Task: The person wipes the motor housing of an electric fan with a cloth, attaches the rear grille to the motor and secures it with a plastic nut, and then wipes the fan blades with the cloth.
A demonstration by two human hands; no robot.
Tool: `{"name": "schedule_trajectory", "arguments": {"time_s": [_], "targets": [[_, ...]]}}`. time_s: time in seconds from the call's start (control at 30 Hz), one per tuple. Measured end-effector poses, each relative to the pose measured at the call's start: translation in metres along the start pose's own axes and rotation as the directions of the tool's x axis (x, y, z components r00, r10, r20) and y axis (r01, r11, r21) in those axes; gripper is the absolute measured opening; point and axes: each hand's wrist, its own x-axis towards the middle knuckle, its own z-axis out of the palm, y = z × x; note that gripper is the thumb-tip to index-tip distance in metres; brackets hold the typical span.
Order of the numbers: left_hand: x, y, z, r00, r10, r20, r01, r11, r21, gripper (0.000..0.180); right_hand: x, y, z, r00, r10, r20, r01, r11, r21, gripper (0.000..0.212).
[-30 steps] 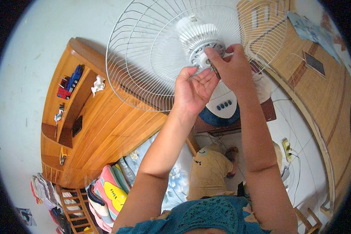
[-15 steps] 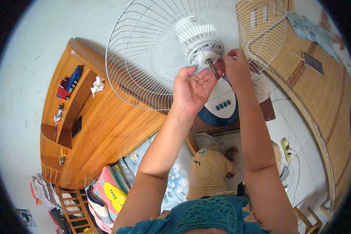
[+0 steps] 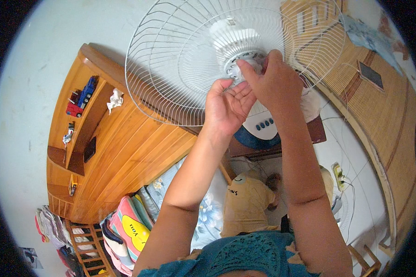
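White round fan hub (image 3: 231, 71), at upper centre: my right hand (image 3: 275, 83) curves over its front, thumb and fingers bent; whether they pinch any part, I cannot tell. My left hand (image 3: 229, 105) lies open just below, palm up, fingers loosely extended toward my right. Round white wire guard (image 3: 189, 64) spreads behind both hands. Below them, white control panel with blue buttons (image 3: 262, 127). Farther left, curved orange-brown wooden headboard (image 3: 138, 138); far right, tan woven mat (image 3: 356, 99).

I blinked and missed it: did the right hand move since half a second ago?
Yes: the right hand moved left, from beside the fan's hub to partly in front of it.
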Motion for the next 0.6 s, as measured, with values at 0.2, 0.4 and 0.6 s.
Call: {"name": "schedule_trajectory", "arguments": {"time_s": [0.2, 0.4, 0.6], "targets": [[-0.002, 0.002, -0.004, 1.0, 0.007, -0.031, -0.007, 1.0, 0.007, 0.039, 0.004, 0.012, 0.023, 0.995, 0.087, -0.038, -0.078, 0.977, 0.2, 0.038], [-0.003, 0.002, 0.0, 0.997, 0.03, -0.072, -0.029, 0.999, 0.021, 0.037, 0.011, 0.048, 0.051, 0.984, 0.177, 0.035, -0.17, 0.849, 0.499, 0.036], [-0.005, 0.002, -0.001, 0.998, 0.007, -0.059, -0.006, 1.0, 0.028, 0.038, -0.012, 0.028, 0.015, 0.992, 0.11, -0.067, -0.073, 0.911, 0.405, 0.041]]}}
